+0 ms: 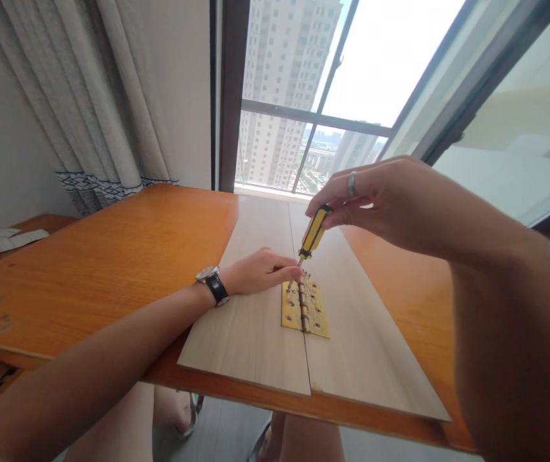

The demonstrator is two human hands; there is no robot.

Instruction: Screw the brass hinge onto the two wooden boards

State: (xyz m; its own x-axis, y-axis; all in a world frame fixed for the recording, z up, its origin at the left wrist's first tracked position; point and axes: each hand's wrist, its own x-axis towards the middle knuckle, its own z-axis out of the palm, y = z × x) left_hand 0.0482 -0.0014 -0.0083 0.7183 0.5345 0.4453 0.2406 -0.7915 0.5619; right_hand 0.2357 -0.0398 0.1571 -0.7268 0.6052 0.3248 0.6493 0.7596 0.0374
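My right hand (352,196) grips the yellow and black handle of a screwdriver (314,234) from above. Its shaft slants down to the far end of a brass hinge (320,314). The hinge lies open across the seam between two pale wooden boards (260,340), with screw holes along both leaves and a few small screws on top. My left hand (265,269) rests on the left board, thumb and forefinger closed together near the screwdriver's tip and the hinge's upper left corner. Whatever those fingers pinch is too small to make out.
The boards lie on an orange-brown wooden table (159,237), whose front edge is close to my legs. A window (313,119) stands behind the table, and a grey curtain (82,90) hangs at the left. White cloth-like strips (9,242) lie at far left.
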